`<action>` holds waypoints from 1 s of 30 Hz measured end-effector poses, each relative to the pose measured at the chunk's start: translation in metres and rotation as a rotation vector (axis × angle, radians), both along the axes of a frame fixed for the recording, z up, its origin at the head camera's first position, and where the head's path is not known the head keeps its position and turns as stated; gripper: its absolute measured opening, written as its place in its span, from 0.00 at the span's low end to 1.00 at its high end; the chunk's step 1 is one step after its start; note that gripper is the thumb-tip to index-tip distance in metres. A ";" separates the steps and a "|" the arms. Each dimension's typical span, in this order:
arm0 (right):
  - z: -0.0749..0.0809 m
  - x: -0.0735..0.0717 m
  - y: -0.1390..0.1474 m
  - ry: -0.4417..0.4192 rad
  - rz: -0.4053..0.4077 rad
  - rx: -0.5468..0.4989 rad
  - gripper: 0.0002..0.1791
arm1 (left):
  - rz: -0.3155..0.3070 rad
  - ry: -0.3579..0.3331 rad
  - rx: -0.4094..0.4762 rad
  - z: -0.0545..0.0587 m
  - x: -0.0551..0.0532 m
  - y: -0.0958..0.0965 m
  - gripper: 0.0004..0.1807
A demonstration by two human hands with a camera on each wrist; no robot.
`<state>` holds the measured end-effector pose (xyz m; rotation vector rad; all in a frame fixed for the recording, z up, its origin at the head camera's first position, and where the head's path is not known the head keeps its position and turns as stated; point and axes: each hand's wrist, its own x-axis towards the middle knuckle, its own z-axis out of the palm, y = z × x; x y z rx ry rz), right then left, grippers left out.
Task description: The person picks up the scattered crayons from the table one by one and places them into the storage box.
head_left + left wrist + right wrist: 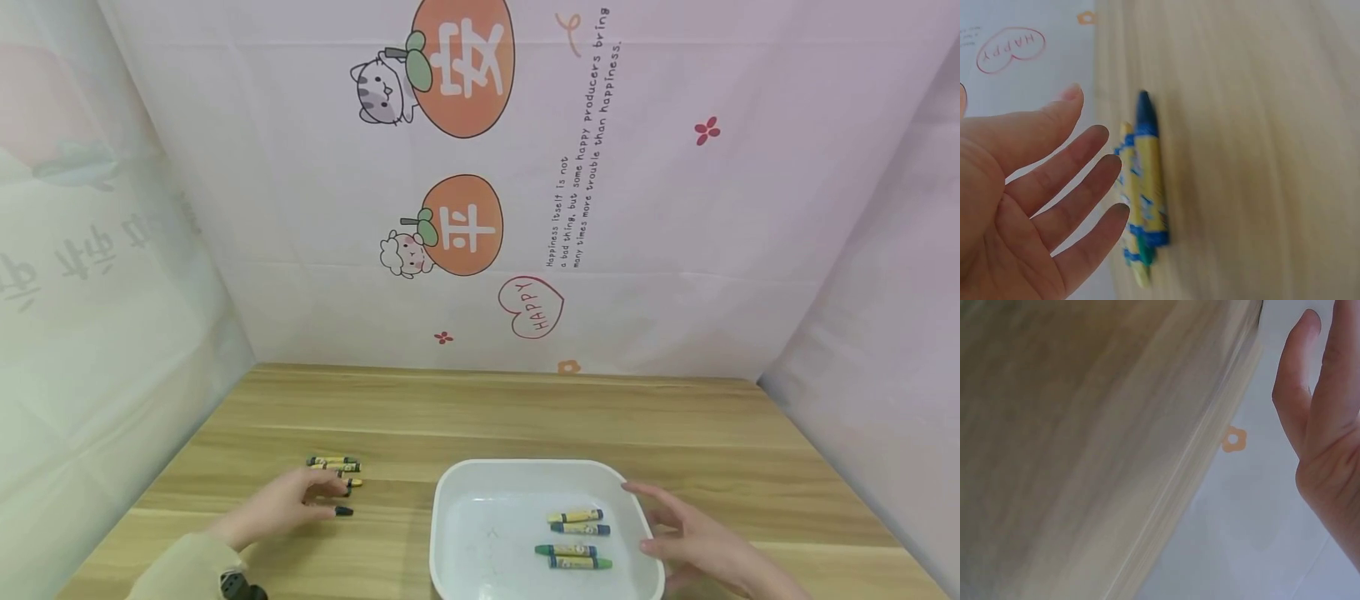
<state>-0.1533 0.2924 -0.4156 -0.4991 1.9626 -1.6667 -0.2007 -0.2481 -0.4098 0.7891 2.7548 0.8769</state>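
My left hand (288, 502) reaches low over the left of the table, fingers and thumb spread apart around several crayons. A dark navy crayon (1150, 181) lies at the thumb side, its wrapper yellow with blue bands. Just beyond it are yellow-wrapped crayons (330, 461), partly hidden by the fingers. In the left wrist view, the left palm and fingers (1094, 181) show nothing held. My right hand (693, 537) is at the right side of a white plastic box (487, 475), with its fingertips right at the rim. Inside the box lie several crayons (573, 551), yellow, blue and green.
The wood-grain table (397, 408) carries the box at front centre. White printed cloth (315, 208) hangs behind the table and along both sides. A black band (242, 586) sits at the left sleeve (187, 567).
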 end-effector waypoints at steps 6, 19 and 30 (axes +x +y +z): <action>0.000 0.001 0.000 -0.009 0.003 -0.005 0.38 | 0.020 -0.030 -0.031 -0.003 0.002 -0.005 0.17; -0.001 0.002 0.000 -0.002 -0.012 0.021 0.39 | -0.019 0.003 -0.071 -0.010 0.004 -0.011 0.11; 0.000 0.002 0.000 0.017 -0.015 0.021 0.39 | -0.034 0.056 -0.083 -0.012 0.003 -0.008 0.08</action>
